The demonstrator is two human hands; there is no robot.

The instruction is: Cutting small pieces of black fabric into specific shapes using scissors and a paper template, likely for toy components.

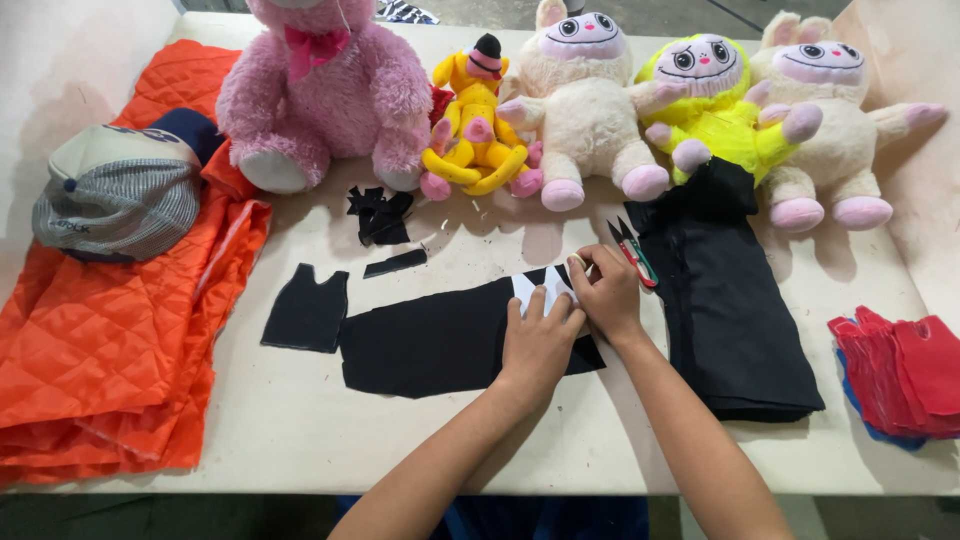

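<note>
The left hand (538,340) is lying flat, fingers spread and open, pressing a white paper pattern (535,288) down onto a flat piece of black fabric (430,345) near the middle of the cream table (300,430). The right hand (607,295) is sitting just beside it with its fingers curled and pinched closed at the pattern's upper edge; whether something small is being held between them cannot be told. A pair of red-handled thread snips (632,252) is lying just beyond the right hand, touching the edge of a folded black cloth (730,300). A cut black vest-shaped piece (308,310) is lying just left of the black fabric, with black scraps (380,215) above it. A pink teddy bear (325,90), a yellow plush figure (478,125) and three big-eyed plush dolls (700,100) are sitting along the far edge. Orange quilted fabric (110,330) and a grey cap (120,195) are lying at left, red cut pieces (905,370) at right
</note>
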